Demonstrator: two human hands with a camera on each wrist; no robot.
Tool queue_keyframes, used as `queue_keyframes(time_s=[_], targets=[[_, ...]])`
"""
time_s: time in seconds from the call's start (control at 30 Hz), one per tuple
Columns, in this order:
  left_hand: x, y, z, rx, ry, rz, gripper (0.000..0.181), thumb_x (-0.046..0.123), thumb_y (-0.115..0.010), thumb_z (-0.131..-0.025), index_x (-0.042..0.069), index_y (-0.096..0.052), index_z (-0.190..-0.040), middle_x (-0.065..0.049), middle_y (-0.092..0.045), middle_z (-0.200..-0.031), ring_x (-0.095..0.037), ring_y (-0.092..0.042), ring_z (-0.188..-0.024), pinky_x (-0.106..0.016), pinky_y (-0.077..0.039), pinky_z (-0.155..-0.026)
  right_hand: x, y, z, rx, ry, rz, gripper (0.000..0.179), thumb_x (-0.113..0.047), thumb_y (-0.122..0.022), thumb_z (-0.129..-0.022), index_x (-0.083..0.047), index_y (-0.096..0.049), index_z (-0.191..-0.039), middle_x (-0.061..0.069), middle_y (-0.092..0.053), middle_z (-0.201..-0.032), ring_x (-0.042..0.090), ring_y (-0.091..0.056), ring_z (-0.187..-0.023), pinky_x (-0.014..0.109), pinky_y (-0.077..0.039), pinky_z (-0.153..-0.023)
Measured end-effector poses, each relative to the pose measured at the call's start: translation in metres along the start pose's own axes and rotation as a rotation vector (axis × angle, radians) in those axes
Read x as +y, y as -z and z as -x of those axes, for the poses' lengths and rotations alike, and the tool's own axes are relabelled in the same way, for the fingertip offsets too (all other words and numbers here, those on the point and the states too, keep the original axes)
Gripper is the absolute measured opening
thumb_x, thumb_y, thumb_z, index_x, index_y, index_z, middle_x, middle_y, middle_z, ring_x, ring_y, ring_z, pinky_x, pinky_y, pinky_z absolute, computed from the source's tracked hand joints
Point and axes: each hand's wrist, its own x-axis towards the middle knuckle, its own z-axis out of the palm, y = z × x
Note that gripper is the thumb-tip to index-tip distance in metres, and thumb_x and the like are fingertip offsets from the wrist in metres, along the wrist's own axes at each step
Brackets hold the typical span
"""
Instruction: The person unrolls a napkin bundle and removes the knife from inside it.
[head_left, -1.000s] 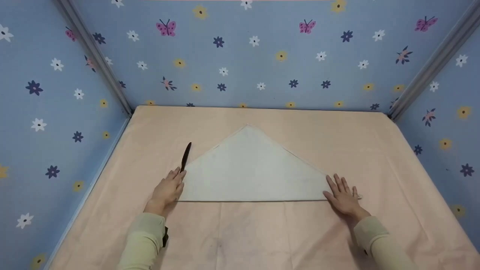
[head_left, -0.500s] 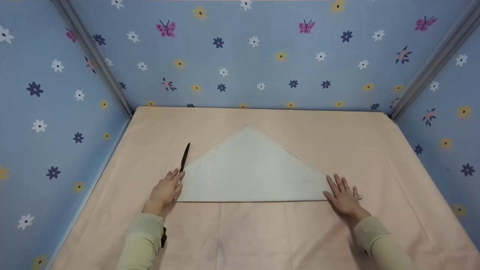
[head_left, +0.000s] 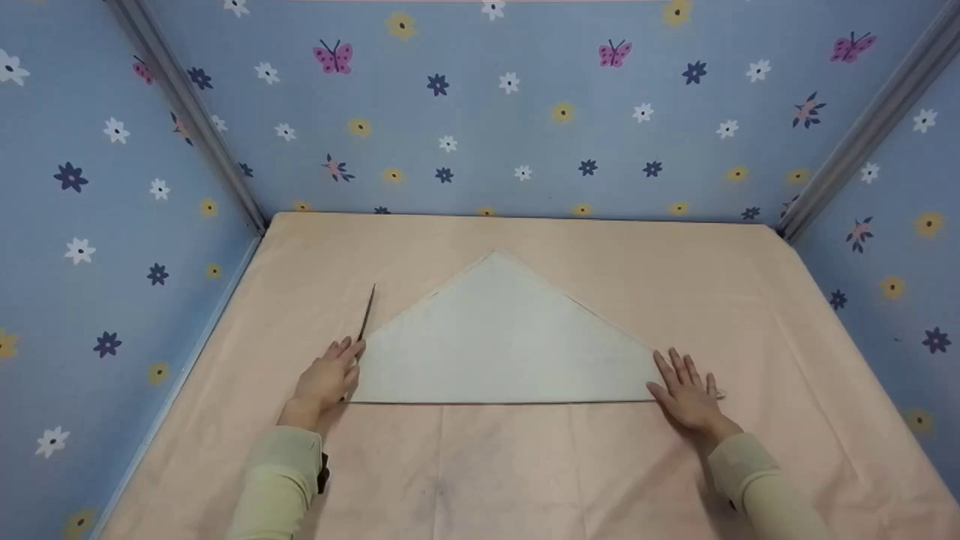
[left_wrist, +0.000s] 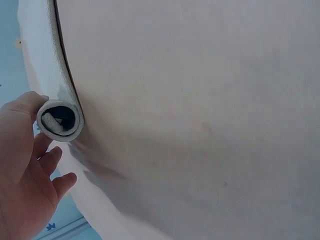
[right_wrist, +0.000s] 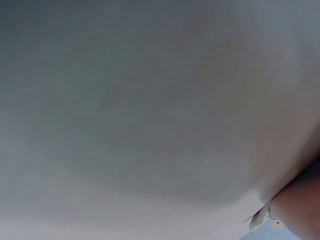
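Observation:
A white cloth lies folded with a point at the far side and a straight near edge. My left hand holds its left end, where a thin dark strip runs out beyond the fingers. Seen from the left wrist, that end is a hollow roll with a dark inside, between thumb and fingers. My right hand rests flat with spread fingers on the cloth's right end. A small pale tip pokes out beside it. Only part of that hand enters the right wrist view.
A pale peach cover with faint creases spreads over the table. Blue panels with flowers and butterflies stand at the back and both sides. Grey posts mark the back corners.
My left hand has shifted slightly left with the cloth's left end. The dark strip above its fingers has become thinner. My right hand has stayed in place.

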Motion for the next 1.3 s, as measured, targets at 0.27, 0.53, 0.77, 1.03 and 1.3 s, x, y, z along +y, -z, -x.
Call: queue_keyframes(time_s=[0.27,0.53,0.77,1.03,1.3], targets=[[-0.003,0.002,0.001,-0.012,0.028,0.008,0.045,0.018,-0.038,-0.094,0.007,-0.033,-0.137,-0.02,-0.027,-0.14,-0.04,-0.021,-0.127,-0.056,-0.024,-0.097,0.0,0.001,0.001,-0.011,-0.014,0.001,0.065,-0.046,-0.03,-0.093,-0.006,-0.012,-0.142,0.021,0.0,-0.145,0.041,0.006,-0.13,0.063,0.011,-0.095],[-0.007,0.002,0.001,-0.006,0.004,-0.007,0.046,0.018,-0.038,-0.094,0.005,-0.032,-0.137,-0.021,-0.029,-0.139,-0.042,-0.024,-0.125,-0.057,-0.027,-0.095,0.001,-0.001,0.002,-0.011,0.0,0.006,0.064,-0.045,-0.03,-0.094,-0.006,-0.012,-0.142,0.02,0.0,-0.145,0.04,0.006,-0.13,0.062,0.011,-0.095],[-0.014,0.001,0.003,-0.024,0.048,0.025,0.047,0.018,-0.037,-0.094,0.005,-0.03,-0.138,-0.022,-0.026,-0.14,-0.042,-0.021,-0.126,-0.056,-0.023,-0.098,0.001,-0.001,0.001,-0.001,0.002,0.002,0.064,-0.045,-0.03,-0.094,-0.006,-0.013,-0.142,0.021,0.0,-0.145,0.04,0.005,-0.13,0.063,0.011,-0.095],[-0.015,0.0,0.005,0.01,0.025,0.064,0.046,0.018,-0.036,-0.094,0.005,-0.031,-0.137,-0.021,-0.026,-0.14,-0.043,-0.021,-0.126,-0.057,-0.023,-0.097,0.0,-0.001,0.0,-0.001,-0.002,0.003,0.065,-0.045,-0.03,-0.093,-0.006,-0.013,-0.142,0.021,-0.001,-0.145,0.04,0.005,-0.13,0.063,0.011,-0.095],[-0.009,-0.004,0.007,0.038,0.015,0.048,0.047,0.017,-0.04,-0.091,0.004,-0.034,-0.136,-0.017,-0.024,-0.142,-0.041,-0.021,-0.127,-0.057,-0.026,-0.095,0.001,-0.001,0.0,0.005,-0.002,0.009,0.065,-0.046,-0.03,-0.093,-0.006,-0.014,-0.142,0.02,-0.001,-0.146,0.04,0.004,-0.13,0.063,0.01,-0.095]])
